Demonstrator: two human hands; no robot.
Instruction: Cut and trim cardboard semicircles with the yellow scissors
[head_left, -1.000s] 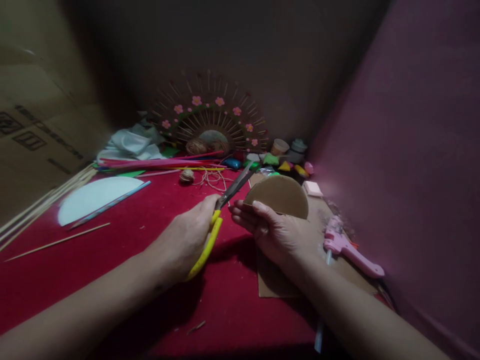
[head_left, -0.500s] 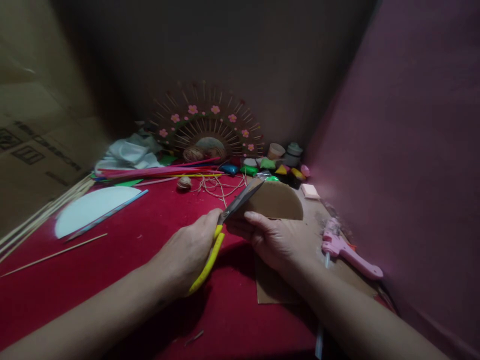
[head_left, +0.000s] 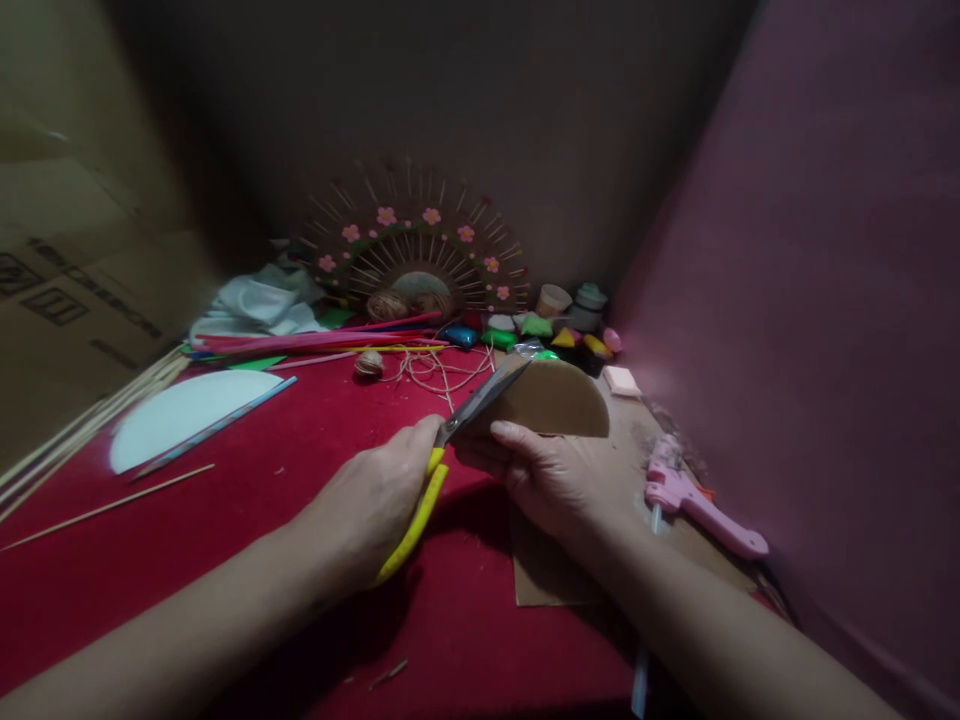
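Yellow-handled scissors [head_left: 411, 530] are in my left hand [head_left: 375, 500], its fingers wrapped round the handles. Their blades point up and to the right, over the left part of a brown cardboard half-disc [head_left: 559, 400]. My right hand [head_left: 547, 480] grips the half-disc at its lower edge, thumb on top and fingers beneath. Below my right hand lies a flat piece of cardboard [head_left: 547, 570]. A white half-disc [head_left: 187, 415] rests on the red cloth to the left, with a blue pencil-like stick [head_left: 217, 425] along its straight edge.
A flower-decorated stick fan [head_left: 431, 240] stands at the back. Before it lie pink strips [head_left: 300, 343], a twine ball [head_left: 368, 364] and colourful packets [head_left: 499, 340]. A pink glue gun [head_left: 697, 505] is at the right, a thin stick [head_left: 112, 506] at the left.
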